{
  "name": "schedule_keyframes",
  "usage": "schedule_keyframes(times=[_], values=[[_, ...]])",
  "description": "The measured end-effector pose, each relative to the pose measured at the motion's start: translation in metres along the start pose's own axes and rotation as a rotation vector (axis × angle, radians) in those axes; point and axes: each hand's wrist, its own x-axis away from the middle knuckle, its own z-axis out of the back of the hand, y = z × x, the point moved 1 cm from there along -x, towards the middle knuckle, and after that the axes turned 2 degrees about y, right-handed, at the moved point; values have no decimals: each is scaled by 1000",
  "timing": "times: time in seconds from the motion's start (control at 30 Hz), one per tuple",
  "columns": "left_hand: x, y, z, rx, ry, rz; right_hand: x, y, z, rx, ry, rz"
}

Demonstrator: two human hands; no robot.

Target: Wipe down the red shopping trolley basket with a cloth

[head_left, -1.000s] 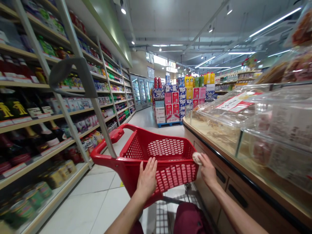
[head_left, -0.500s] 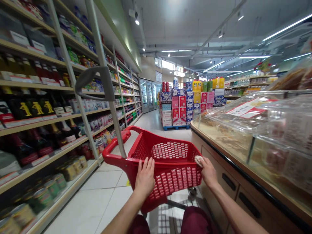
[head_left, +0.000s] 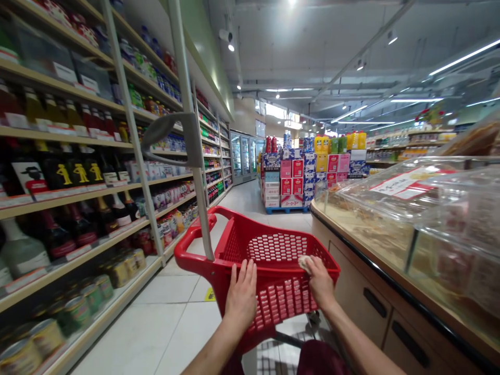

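Red cart [head_left: 269, 272] stands between tall shelving [head_left: 129, 104] at its left and a display surface [head_left: 347, 271] close at its right, with stacked cartons [head_left: 291, 182] well beyond it. From the cart's left end rises a grey handle [head_left: 191, 140]. On the cart's near rim lies the left hand [head_left: 240, 302], fingers outstretched with narrow gaps. Nearer the cart's right corner, the right hand [head_left: 322, 286] has its fingers bunched around a small white cloth [head_left: 305, 264] at that rim.

Cloth [head_left: 304, 263] partly hidden, clear containers [head_left: 464, 208] cut off, cans [head_left: 47, 334] blurred
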Motion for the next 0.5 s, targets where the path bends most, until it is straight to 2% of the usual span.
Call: schedule_keyframes(times=[0.1,0.17,0.23,0.33,0.37,0.43,0.5], values=[[-2,6,2,15,-1,4,7,-57,-26,-133,-139,141],[0,-1,10,56,25,-6,13,-76,-34,-178,-184,197],[5,-23,22,75,123,43,15,-62,-29,-159,-185,196],[15,-72,42,7,323,285,13,-9,-10,-67,-123,115],[18,-88,46,-18,347,339,10,6,-6,-39,-101,82],[19,-111,51,-40,322,346,5,17,-7,-10,-44,24],[16,-121,53,-43,270,309,0,-2,-20,-46,-14,11]])
